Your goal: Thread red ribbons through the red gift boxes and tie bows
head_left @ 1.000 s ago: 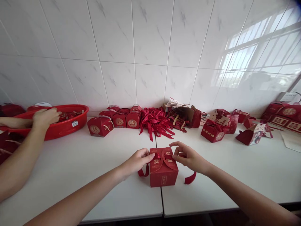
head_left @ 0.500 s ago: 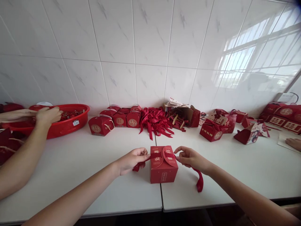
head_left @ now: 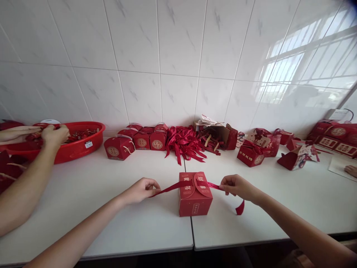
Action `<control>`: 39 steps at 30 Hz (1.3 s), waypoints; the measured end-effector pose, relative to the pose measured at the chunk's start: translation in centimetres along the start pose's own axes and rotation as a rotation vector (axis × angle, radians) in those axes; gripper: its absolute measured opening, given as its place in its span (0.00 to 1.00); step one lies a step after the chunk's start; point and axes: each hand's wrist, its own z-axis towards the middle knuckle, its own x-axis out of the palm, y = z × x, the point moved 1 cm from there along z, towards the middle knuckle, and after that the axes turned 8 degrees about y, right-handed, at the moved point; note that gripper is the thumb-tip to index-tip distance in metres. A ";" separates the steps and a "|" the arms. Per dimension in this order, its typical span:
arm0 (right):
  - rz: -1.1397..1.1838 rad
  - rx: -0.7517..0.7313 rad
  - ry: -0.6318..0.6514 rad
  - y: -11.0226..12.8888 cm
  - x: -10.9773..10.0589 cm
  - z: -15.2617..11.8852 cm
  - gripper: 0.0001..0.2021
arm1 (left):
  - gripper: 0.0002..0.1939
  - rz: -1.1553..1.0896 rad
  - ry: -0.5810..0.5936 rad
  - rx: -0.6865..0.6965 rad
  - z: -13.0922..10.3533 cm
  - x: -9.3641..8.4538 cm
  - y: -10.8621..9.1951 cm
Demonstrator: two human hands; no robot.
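A red box (head_left: 195, 203) with gold print and rounded, overlapping top flaps stands upright across the seam of two white tables. A dark red ribbon (head_left: 174, 187) passes through slots in its top and stretches out to both sides. To the left of the box, my left hand (head_left: 143, 190) is closed on one end of the ribbon. My right hand (head_left: 235, 186) pinches the ribbon on the other side, and a loose tail hangs below it. Neither hand touches the box.
Behind lie a pile of red ribbons (head_left: 185, 144), small red boxes (head_left: 115, 149), and an open carton (head_left: 220, 136). At left, another person's hands work over a red basin (head_left: 83, 143). More boxes (head_left: 251, 153) stand at right; another hand (head_left: 351, 170) rests at the far right.
Both hands have moved outward, away from the box, drawing the ribbon out longer on each side. The other person's hands at the basin have shifted slightly left.
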 end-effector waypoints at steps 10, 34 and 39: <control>-0.153 0.053 0.001 -2.2 -3.7 -2.7 0.21 | 0.26 0.019 -0.028 -0.112 -2.6 -3.2 1.6; 0.836 -0.439 -0.431 3.6 -8.2 -3.7 0.19 | 0.14 -1.095 -0.425 0.362 -2.3 -6.0 -7.0; 0.865 -0.639 -0.364 10.4 -7.1 -3.0 0.17 | 0.18 -1.138 -0.366 0.558 -1.5 -5.8 -13.8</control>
